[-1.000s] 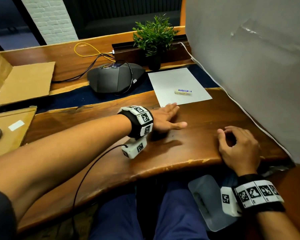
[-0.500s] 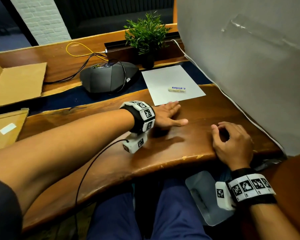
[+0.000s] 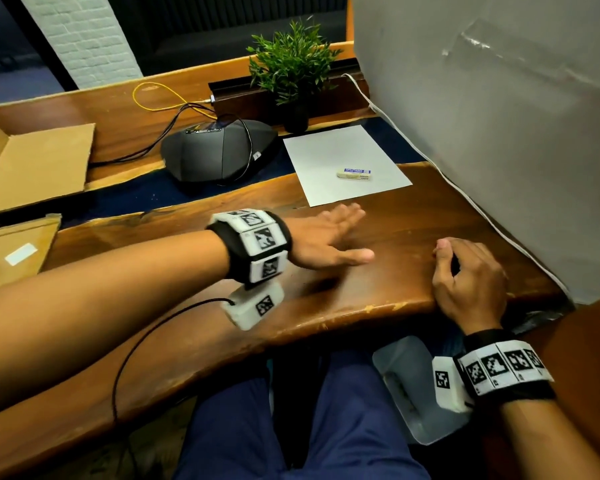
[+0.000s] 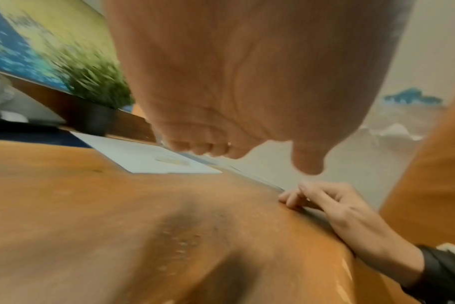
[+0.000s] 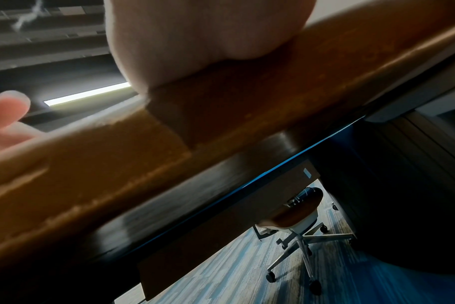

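The work looks barely begun: the left hand [image 3: 326,237] hovers flat and empty just short of the sheet of paper [image 3: 326,150], the eraser [image 3: 354,173] lies untouched on it farther back, and the right hand [image 3: 468,282] rests loosely curled, empty, at the desk's [image 3: 413,209] near edge.

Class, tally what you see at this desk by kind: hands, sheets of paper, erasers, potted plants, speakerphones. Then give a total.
Hands: 2, the left hand and the right hand
Paper sheet: 1
Eraser: 1
Potted plant: 1
Speakerphone: 1
Total: 6
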Demonstrator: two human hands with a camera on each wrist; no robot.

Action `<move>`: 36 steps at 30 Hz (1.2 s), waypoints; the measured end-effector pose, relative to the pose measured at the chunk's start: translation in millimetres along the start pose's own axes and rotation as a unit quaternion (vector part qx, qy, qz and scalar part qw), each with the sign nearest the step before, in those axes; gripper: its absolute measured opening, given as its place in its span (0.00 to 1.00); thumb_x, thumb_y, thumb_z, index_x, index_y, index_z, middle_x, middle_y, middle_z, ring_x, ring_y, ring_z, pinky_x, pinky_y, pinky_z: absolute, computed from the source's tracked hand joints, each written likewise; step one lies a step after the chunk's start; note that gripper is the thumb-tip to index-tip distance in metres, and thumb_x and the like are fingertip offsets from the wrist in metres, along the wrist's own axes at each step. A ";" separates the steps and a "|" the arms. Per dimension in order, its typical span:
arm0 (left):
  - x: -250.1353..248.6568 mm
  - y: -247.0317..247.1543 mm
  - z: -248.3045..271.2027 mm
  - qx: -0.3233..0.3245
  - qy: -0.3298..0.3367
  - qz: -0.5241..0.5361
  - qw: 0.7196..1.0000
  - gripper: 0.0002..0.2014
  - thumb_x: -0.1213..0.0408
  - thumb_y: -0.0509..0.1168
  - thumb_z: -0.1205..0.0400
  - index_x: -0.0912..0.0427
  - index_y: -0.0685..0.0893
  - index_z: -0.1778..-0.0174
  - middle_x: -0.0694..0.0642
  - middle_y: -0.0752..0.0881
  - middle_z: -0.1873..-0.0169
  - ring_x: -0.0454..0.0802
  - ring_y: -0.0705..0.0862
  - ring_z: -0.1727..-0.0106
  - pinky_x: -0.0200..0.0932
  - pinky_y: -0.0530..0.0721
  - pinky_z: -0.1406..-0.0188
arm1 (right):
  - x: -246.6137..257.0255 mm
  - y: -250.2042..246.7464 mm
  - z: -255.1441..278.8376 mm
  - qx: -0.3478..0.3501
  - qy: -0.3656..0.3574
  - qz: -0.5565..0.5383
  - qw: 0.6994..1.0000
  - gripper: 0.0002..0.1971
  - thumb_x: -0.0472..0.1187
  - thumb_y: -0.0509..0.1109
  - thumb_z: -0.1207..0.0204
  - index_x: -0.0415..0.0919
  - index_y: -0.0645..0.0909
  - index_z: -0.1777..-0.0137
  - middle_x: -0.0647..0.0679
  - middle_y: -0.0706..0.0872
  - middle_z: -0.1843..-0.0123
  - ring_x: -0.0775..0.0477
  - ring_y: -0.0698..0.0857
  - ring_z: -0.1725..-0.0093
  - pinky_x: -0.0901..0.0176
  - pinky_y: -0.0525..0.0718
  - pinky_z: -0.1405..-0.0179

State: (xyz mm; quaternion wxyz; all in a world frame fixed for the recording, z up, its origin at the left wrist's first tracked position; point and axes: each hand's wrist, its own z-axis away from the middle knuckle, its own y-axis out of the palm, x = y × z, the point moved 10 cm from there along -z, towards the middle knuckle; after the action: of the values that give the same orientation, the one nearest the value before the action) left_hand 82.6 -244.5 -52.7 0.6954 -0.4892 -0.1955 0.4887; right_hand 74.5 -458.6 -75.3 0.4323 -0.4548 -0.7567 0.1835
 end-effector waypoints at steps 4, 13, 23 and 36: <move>71.5 23.1 72.5 0.009 -0.173 0.007 0.985 0.53 0.25 0.39 0.26 0.60 0.33 0.14 0.59 0.30 0.16 0.56 0.32 0.15 0.54 0.38 0.15 | 2.0 2.1 -0.2 0.005 -0.004 0.005 1.000 0.19 0.47 0.58 0.14 0.38 0.87 0.50 0.40 0.90 0.51 0.38 0.85 0.51 0.53 0.78 0.57; 52.5 115.3 92.2 0.038 -0.203 0.042 0.978 0.66 0.13 0.37 0.37 0.64 0.25 0.19 0.63 0.21 0.21 0.60 0.22 0.20 0.61 0.37 0.15 | 2.3 1.5 -0.6 -0.004 0.009 0.019 1.000 0.18 0.49 0.59 0.14 0.38 0.86 0.52 0.40 0.90 0.52 0.36 0.83 0.52 0.56 0.70 0.57; -34.2 56.4 8.9 -0.053 -0.115 0.159 0.979 0.53 0.26 0.47 0.20 0.61 0.30 0.15 0.57 0.28 0.17 0.53 0.29 0.16 0.52 0.33 0.16 | 1.2 0.0 -0.8 0.005 0.010 0.013 1.000 0.18 0.49 0.59 0.14 0.39 0.86 0.52 0.41 0.90 0.51 0.37 0.83 0.51 0.53 0.74 0.56; 36.2 96.1 56.4 0.023 -0.232 0.075 0.970 0.70 0.11 0.39 0.40 0.64 0.24 0.19 0.63 0.20 0.22 0.62 0.22 0.20 0.63 0.32 0.18 | 3.4 -0.7 -0.6 -0.004 0.016 0.028 0.999 0.18 0.48 0.60 0.13 0.38 0.85 0.55 0.39 0.89 0.54 0.37 0.83 0.53 0.57 0.67 0.57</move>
State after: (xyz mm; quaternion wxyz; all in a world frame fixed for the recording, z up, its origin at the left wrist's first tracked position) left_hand 9.6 -181.2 -118.8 0.6032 -0.3599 -0.3030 0.6441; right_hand 73.8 -456.1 -72.8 0.4370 -0.4807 -0.7373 0.1852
